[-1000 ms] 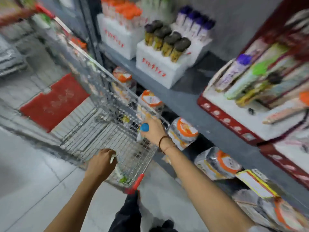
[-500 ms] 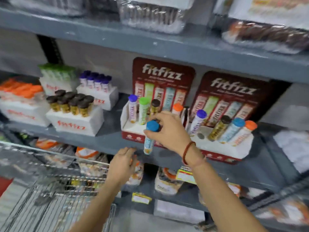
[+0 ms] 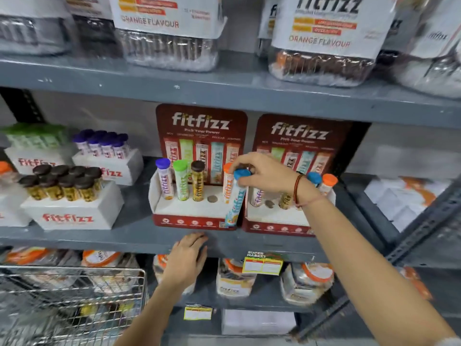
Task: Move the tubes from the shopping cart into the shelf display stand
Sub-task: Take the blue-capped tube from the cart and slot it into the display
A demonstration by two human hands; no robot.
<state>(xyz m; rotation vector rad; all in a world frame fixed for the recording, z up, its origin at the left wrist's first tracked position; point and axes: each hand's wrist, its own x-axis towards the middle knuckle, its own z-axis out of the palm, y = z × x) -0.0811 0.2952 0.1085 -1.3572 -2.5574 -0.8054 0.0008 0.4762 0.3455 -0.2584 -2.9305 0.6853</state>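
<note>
My right hand [image 3: 264,173] grips the blue cap of a blue-capped tube [image 3: 235,203], which hangs tilted in front of the left red display stand [image 3: 192,222], over its right front corner. That stand holds purple [image 3: 163,178], green [image 3: 180,181], brown [image 3: 198,181] and orange [image 3: 227,186] capped tubes upright, with one empty hole [image 3: 212,198] between brown and orange. My left hand [image 3: 185,260] rests flat against the front edge of the grey shelf [image 3: 99,236], holding nothing. The wire shopping cart [image 3: 72,303] is at the lower left.
A second red stand [image 3: 277,227] to the right holds several tubes and an empty hole [image 3: 269,203]. White foam blocks [image 3: 72,213] with tubes stand at left. Large jars sit on the shelf above and packs on the shelf below.
The view has swung up from the cart to the shelf. My right hand has carried the blue-capped tube up to the left stand. My left hand left the cart and now rests on the shelf edge.
</note>
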